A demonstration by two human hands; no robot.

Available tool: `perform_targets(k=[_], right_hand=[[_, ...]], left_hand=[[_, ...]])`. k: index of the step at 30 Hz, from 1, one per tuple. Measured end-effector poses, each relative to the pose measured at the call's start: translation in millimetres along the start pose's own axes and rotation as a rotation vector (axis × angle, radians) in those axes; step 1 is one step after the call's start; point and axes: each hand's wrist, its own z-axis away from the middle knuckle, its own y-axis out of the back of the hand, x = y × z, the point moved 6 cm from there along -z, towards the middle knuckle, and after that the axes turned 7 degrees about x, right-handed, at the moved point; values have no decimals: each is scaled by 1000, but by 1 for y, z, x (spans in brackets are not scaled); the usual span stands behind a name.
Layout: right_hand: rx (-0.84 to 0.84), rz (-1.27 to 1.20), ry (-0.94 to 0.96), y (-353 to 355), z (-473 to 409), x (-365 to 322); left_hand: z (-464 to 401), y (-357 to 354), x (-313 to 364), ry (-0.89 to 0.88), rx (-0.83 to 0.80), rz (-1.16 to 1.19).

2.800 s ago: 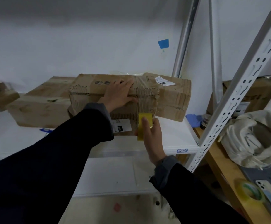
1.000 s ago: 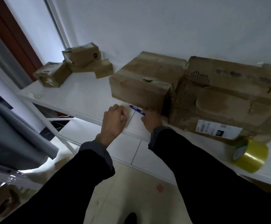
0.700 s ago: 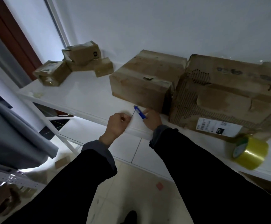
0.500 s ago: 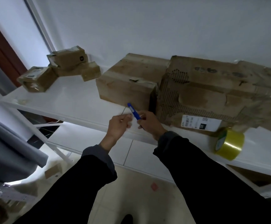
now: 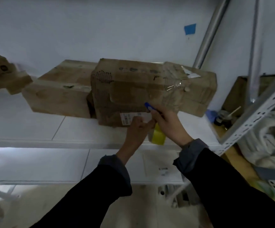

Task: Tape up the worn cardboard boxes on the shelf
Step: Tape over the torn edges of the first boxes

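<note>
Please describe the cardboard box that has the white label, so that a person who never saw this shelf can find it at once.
Look at the white shelf against the pale wall. Of the two big brown boxes side by side in its middle, take the worn cardboard box on the right, just above the person's two hands. Unlike the plainer box to its left, it has a white barcode label low on its front and crinkled clear tape over its right part.

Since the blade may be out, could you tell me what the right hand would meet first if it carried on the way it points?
Probably the worn cardboard box: the right hand aims its blue cutter at the front face; depth unclear.
</note>
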Motion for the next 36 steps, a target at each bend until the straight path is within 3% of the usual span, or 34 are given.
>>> perform_targets(k=[4,9,24,36], right_hand=[[34,138,80,38,6,26],[70,231,115,55,6,52],[11,634,339,56,10,35],[-118,839,286,48,7,19]], left_hand=[[8,-37,7,53,16,67],[17,-54,1,68,-6,334],[26,-61,11,10,-73,395],[28,-67,11,-16,-65,342]])
